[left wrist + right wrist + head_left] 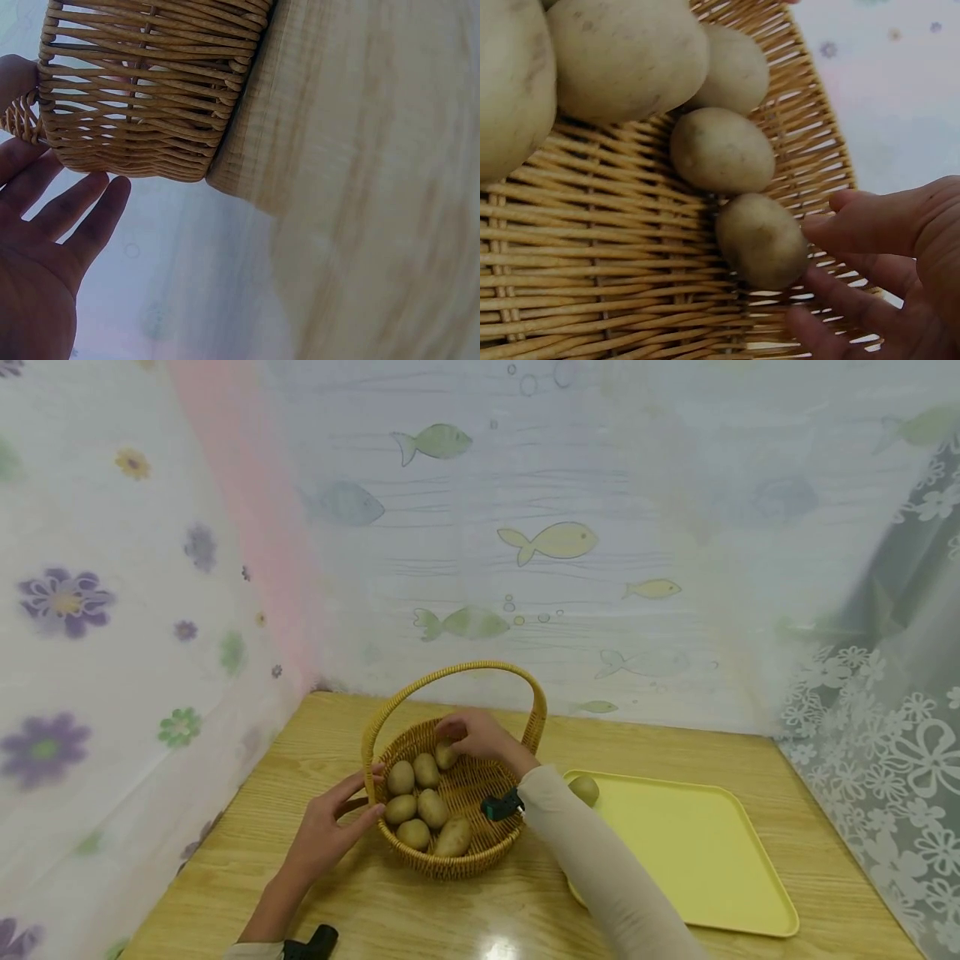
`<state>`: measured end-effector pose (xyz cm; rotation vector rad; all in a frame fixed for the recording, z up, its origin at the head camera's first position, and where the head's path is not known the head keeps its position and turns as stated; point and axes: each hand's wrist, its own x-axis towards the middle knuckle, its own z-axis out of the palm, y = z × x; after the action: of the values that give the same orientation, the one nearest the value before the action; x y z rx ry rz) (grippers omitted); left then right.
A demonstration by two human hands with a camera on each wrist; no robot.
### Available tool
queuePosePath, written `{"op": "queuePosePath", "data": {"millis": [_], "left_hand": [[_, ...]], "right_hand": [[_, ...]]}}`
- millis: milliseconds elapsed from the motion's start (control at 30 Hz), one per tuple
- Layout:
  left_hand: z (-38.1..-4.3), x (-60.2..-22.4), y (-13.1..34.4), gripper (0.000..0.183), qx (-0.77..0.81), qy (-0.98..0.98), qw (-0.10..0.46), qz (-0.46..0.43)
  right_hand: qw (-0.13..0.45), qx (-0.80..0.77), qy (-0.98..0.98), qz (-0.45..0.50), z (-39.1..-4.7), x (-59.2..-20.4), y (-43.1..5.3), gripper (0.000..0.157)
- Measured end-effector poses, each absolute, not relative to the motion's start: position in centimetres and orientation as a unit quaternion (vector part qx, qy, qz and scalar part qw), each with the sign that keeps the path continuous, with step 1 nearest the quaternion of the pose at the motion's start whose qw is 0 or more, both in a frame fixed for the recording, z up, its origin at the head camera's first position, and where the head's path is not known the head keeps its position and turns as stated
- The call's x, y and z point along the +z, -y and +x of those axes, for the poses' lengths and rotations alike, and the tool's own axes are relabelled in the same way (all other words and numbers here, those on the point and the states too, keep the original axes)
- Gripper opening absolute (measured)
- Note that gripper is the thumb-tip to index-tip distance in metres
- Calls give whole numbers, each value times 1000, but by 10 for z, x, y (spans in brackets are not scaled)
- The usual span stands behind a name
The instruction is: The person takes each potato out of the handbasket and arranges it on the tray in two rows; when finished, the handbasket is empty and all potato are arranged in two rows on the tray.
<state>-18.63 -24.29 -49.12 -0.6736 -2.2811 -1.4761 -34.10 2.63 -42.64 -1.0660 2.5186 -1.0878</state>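
Note:
A wicker basket [450, 867] with a tall arched handle stands on the table, several potatoes [432, 808] lying in its left half. My left hand [326, 831] holds the basket's left side where the handle meets the rim. In the left wrist view, the thumb and a finger of the left hand [37, 247] lie on either side of that spot, the other fingers extended along the wicker. My right hand [480, 735] reaches inside to the back. Its thumb and fingers pinch the end of a potato [761, 241], which sits beside another potato [721, 150] against the basket wall.
A yellow tray [690, 852] lies on the wooden table [645, 739] to the right of the basket. One potato [583, 790] is at its left end, partly behind my right sleeve. Patterned sheets [555, 635] hang along the back and both sides.

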Motion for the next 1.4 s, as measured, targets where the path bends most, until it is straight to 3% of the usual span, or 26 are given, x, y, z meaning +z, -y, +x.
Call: {"op": "queuePosePath", "data": {"millis": [467,1400], "left_hand": [[-186,-491,243,57,-521,803,169,-237],[-188,-494,243,55,-522,802,171,-234]], "right_hand": [[129,-228,-885,-384,-338,-435,-29,31],[146,-398,-837,-347,-333,-432,-44,41]]}}
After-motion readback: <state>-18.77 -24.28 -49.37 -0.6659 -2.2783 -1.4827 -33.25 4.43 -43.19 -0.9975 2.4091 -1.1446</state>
